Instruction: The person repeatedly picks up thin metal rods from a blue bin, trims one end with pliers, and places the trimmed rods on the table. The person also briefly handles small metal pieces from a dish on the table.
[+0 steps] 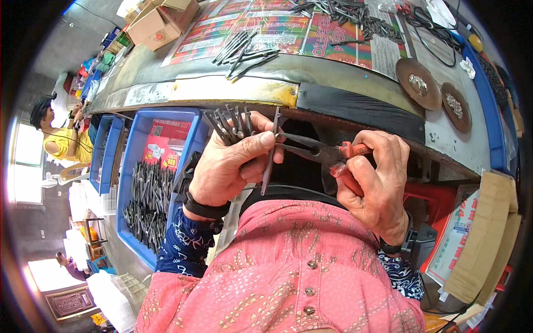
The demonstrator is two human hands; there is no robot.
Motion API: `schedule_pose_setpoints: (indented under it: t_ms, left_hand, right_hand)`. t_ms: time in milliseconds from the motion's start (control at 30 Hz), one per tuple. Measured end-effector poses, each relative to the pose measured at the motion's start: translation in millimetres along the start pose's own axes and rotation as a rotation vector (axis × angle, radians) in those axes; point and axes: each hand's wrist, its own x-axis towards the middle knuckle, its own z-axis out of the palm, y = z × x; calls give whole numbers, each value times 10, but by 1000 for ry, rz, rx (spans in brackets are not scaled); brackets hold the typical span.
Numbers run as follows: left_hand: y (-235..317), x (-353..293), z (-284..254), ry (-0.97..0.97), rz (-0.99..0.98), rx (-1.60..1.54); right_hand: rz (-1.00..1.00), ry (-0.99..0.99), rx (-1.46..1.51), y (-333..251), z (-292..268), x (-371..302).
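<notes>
Pink shirt (277, 244) near pliers (323, 154), blue bin (190, 130)

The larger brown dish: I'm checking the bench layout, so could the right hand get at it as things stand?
Probably yes: nothing visible blocks the dish, though the right hand holds red-handled pliers it may need to put down.

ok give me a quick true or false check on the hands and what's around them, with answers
1. The right hand grips red-handled pliers. True.

2. The left hand is empty. False: it holds a bunch of dark parts and a flat strip.

3. A blue bin with dark pieces inside stands to the person's left. True.

4. The brown dishes are at the left of the table. False: they are at its right.
</notes>
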Motion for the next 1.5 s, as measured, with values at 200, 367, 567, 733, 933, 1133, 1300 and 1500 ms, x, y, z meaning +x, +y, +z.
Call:
schedule_pose_setpoints:
  t_ms: [200,367,567,733,933,1133,1300,1500]
  left_hand:
    - [-32,2,-20,-3,-11,5]
    - [-98,27,-20,11,29,112]
    - [-214,12,-9,70,424,767]
    - [-220,114,-121,15,800,1183]
    - [-264,96,-167,124,290,381]
    - [-225,12,-132,132,127,128]
    - [-194,-18,-108,130,67,98]
    - [-205,-14,-115,102,44,148]
  right_hand:
    - [4,-23,6,39,31,-53]
    - [37,-109,129,101,100,-107]
    - [340,-387,812,195,122,-164]
    - [585,-558,1054,260,139,-173]
    - [214,-168,523,159,251,-119]
    - [77,-97,125,84,204,-76]
    - [46,-92,77,78,217,-87]
    - [37,-193,133,127,247,-164]
